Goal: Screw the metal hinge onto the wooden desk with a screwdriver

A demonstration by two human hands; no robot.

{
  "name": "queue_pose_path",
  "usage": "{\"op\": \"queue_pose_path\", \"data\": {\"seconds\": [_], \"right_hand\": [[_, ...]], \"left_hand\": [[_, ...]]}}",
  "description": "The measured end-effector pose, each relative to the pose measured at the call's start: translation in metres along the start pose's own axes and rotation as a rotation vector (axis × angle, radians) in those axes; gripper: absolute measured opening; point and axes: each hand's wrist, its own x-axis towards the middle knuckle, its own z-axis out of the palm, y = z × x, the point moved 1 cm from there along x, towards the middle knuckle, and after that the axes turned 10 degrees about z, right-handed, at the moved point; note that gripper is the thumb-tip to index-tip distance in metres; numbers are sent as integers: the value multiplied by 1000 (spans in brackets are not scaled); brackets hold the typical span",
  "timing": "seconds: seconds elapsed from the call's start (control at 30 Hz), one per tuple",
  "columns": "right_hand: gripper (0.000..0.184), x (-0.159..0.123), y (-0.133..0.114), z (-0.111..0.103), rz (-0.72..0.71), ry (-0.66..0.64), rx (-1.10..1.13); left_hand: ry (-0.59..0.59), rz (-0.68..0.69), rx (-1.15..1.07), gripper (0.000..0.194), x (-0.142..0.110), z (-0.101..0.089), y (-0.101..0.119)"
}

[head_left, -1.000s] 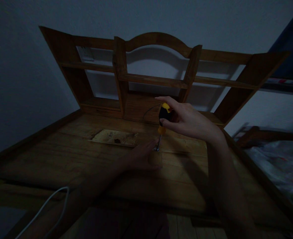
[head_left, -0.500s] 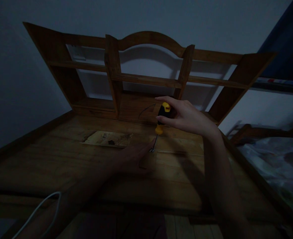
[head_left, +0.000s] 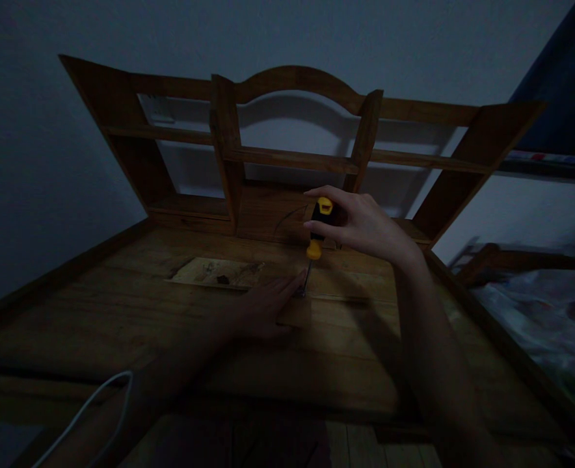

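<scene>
My right hand [head_left: 363, 224] grips a black and yellow screwdriver [head_left: 314, 250] by its handle, thumb and fingers around it. The shaft points down, slightly tilted, and its tip meets a small, dark metal piece [head_left: 300, 294] too dim to make out. My left hand [head_left: 265, 305] lies flat on the wooden desk top [head_left: 356, 377], fingers stretched out, with the fingertips right beside the screwdriver's shaft. Just behind the left hand lies a pale, rough wooden patch [head_left: 214, 273] with a dark spot on it.
A wooden shelf unit [head_left: 287, 156] with an arched top rises from the desk's back edge against the wall. On the right is a pile of clear plastic [head_left: 536, 312] beside the desk. A white cord [head_left: 87, 403] loops by my left forearm.
The view has shifted slightly. The screwdriver and both hands keep nearly the same place, its tip still on the small metal piece.
</scene>
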Motion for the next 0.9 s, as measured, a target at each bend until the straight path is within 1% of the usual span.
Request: {"op": "queue_pose_path", "data": {"seconds": [0.13, 0.3, 0.43, 0.53, 0.73, 0.83, 0.9], "right_hand": [[43, 0, -4, 0, -3, 15, 14], [42, -1, -7, -1, 14, -6, 6], [42, -1, -8, -1, 15, -9, -3], [42, -1, -7, 1, 2, -15, 12], [42, 0, -6, 3, 9, -8, 33], [43, -1, -7, 2, 24, -15, 37], [44, -1, -7, 1, 29, -37, 46]], "left_hand": [[-74, 38, 101, 100, -2, 9, -5], [-93, 124, 197, 85, -4, 9, -12], [-61, 152, 268, 65, -5, 10, -16], [-21, 164, 360, 55, -5, 16, -19], [0, 213, 525, 52, -5, 32, -23], [26, 213, 554, 52, -5, 33, -21], [22, 204, 549, 54, -4, 30, -18]]}}
